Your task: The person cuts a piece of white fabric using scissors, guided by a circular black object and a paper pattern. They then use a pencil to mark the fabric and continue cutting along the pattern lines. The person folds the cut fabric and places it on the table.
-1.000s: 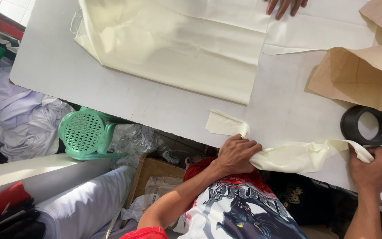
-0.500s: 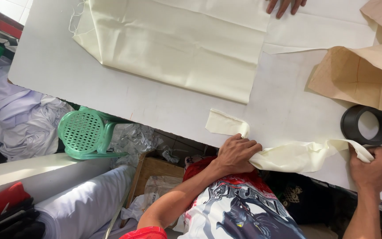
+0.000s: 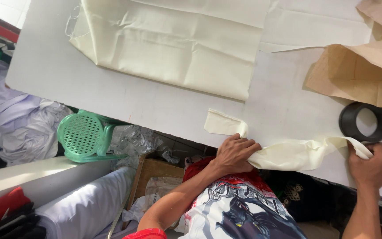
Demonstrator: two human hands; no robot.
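Note:
My left hand (image 3: 236, 153) grips one end of a long cream fabric strip (image 3: 297, 153) at the near edge of the white table (image 3: 89, 95). My right hand (image 3: 373, 164) holds the strip's other end, so the strip is stretched between both hands. A small loose cream scrap (image 3: 224, 124) lies just beyond my left hand. A large folded cream cloth (image 3: 173, 44) is spread across the table's far side.
A black ring-shaped roll (image 3: 367, 121) sits by my right hand, with brown paper (image 3: 363, 75) behind it. Another person's fingers show at the top edge. Below the table stand a green plastic stool (image 3: 85, 137), white cloth piles (image 3: 18, 124) and a wooden box (image 3: 155, 172).
Both hands keep hold of the strip and stay nearly still; the view has barely shifted.

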